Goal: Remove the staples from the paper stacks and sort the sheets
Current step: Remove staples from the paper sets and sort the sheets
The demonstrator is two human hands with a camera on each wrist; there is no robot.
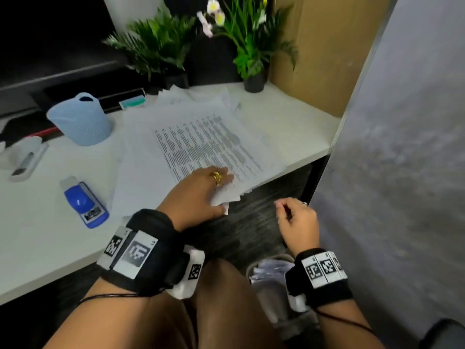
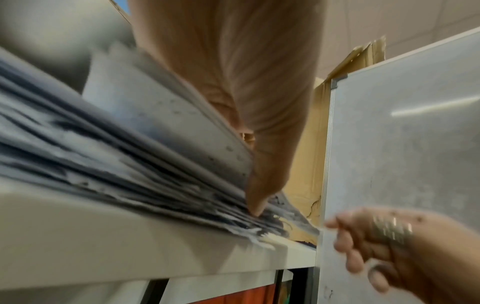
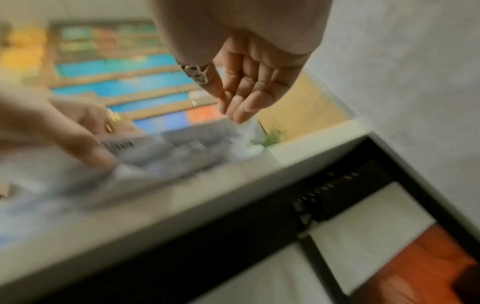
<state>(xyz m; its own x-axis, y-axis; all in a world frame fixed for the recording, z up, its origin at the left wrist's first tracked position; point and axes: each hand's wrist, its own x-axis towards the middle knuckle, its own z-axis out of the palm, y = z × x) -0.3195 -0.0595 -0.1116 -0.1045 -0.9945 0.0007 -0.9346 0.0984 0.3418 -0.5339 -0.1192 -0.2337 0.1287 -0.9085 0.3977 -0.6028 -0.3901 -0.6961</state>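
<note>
A loose stack of printed sheets (image 1: 201, 142) lies on the white desk (image 1: 45, 222), its near corner hanging over the front edge. My left hand (image 1: 221, 195) rests on that corner with a gold ring on one finger. In the left wrist view the thumb (image 2: 255, 205) digs into the stack's edge (image 2: 103, 156), and the top sheets curl up between thumb and fingers. My right hand (image 1: 294, 217) hangs in the air off the desk edge to the right of the papers. Its fingers (image 3: 241, 98) are relaxed and nothing shows in them. No staple is visible.
A blue stapler (image 1: 85, 201), a white stapler (image 1: 25, 157) and a light blue basket (image 1: 80, 119) stand on the desk's left. Two potted plants (image 1: 251, 46) are at the back. A grey board (image 1: 402, 147) walls the right side. A bin with paper (image 1: 271, 270) sits below.
</note>
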